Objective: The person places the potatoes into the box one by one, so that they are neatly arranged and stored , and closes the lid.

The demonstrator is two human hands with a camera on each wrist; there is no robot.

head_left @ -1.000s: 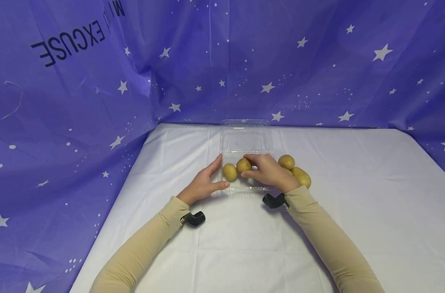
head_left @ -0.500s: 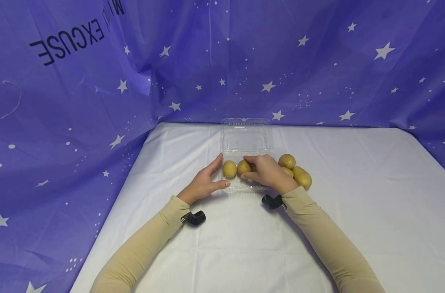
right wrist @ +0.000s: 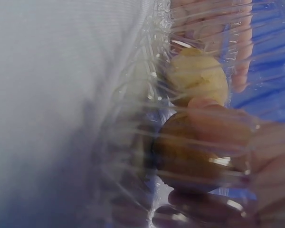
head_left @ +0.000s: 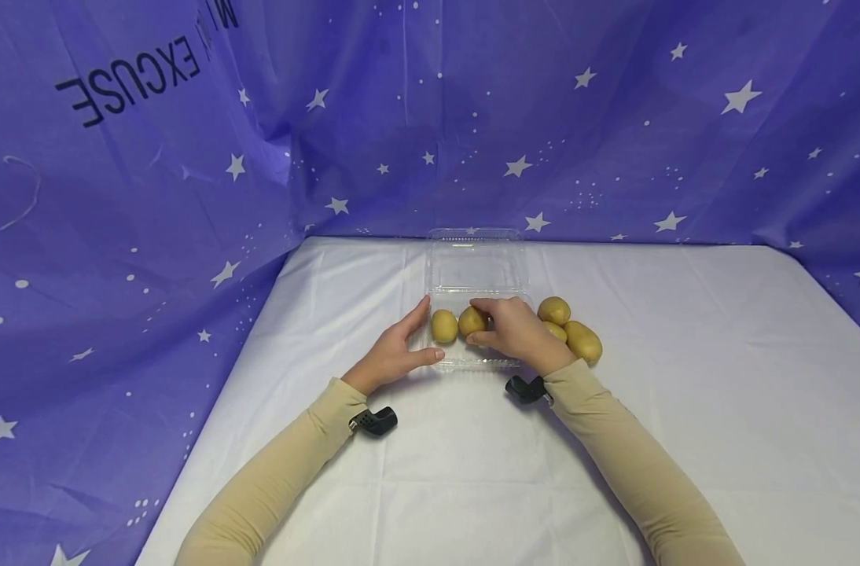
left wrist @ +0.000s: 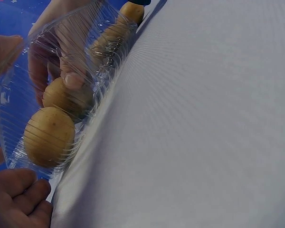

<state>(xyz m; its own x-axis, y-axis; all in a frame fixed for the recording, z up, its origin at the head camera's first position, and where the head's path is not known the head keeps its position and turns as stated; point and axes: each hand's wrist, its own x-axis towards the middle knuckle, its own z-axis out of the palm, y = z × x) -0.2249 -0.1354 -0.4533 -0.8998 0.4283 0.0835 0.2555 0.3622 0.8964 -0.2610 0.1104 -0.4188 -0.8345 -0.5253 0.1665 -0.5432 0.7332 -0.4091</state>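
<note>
Holding a potato (head_left: 471, 321) within its pinch, right hand (head_left: 518, 330) inside clear container (head_left: 476, 270), left hand (head_left: 395, 354) spread alongside

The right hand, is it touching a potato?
Touching. The left wrist view shows the right hand gripping a potato, its thumb right against it.

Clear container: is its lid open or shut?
Open: the lid is folded back beyond the base, and the right hand reaches inside, holding a potato.
</note>
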